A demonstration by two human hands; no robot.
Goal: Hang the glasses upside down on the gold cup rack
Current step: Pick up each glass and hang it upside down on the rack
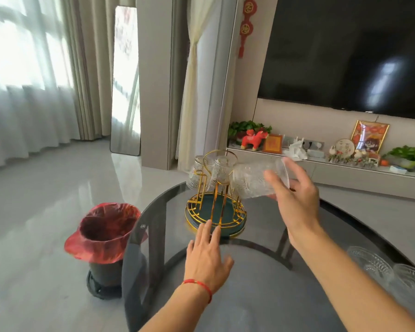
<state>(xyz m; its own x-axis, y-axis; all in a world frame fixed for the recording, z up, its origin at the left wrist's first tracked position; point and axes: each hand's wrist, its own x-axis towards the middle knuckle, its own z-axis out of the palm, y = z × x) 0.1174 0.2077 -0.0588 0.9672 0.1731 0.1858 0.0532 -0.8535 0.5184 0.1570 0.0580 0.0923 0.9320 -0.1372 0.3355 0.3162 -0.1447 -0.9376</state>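
Note:
The gold cup rack (216,188) stands on a round green tray with a gold rim (235,230) near the far edge of the dark glass table (261,295). Two ribbed clear glasses (222,170) hang upside down on its pegs. My right hand (295,200) grips another clear ribbed glass (252,179), tipped on its side just right of the rack. My left hand (206,255) lies flat on the table with fingers spread, fingertips touching the tray's front rim. Two more glasses (374,263) stand on the table at the right edge.
A bin lined with a red bag (106,236) stands on the floor left of the table. Behind are a low TV shelf with ornaments and plants (321,152), a wall television (357,51), curtains and a floor mirror (126,80).

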